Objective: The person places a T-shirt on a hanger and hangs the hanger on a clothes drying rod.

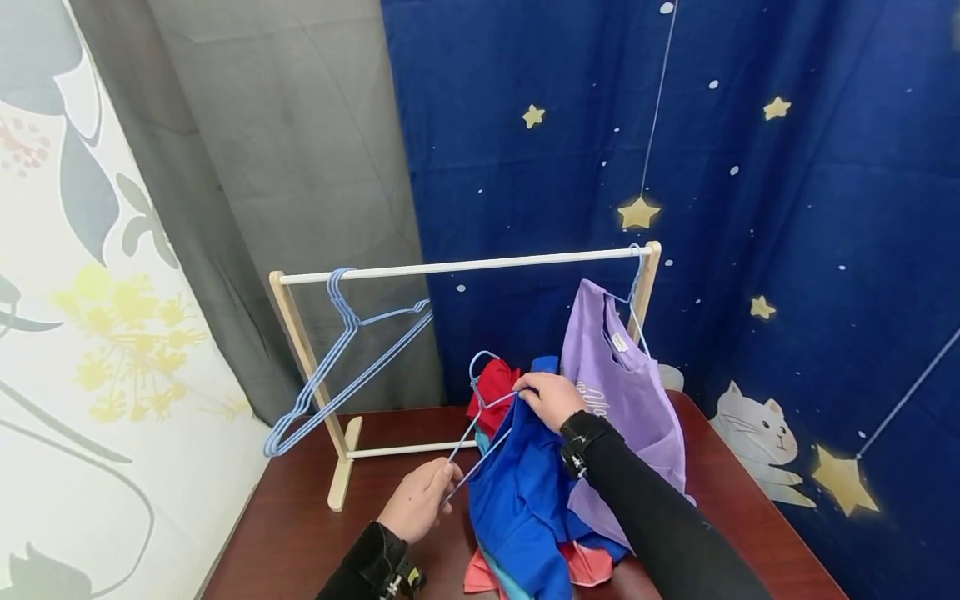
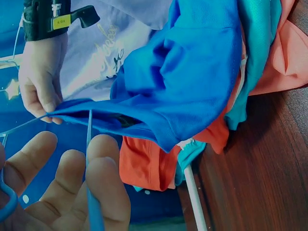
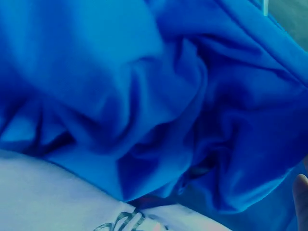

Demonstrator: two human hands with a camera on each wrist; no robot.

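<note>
My left hand grips the left end of a light blue wire hanger, whose hook points up and away. The hanger's other end goes into the opening of a blue shirt. At that opening my right hand pinches the shirt's edge by the hanger's shoulder. In the left wrist view, the hanger's lower bar runs between my left fingers into the gap in the cloth. The right wrist view is mostly filled by folds of the blue shirt.
A clothes rack stands on the dark red table. Several bare blue hangers hang at its left, and a purple top hangs at its right. Under the blue shirt lie coral, teal and red clothes.
</note>
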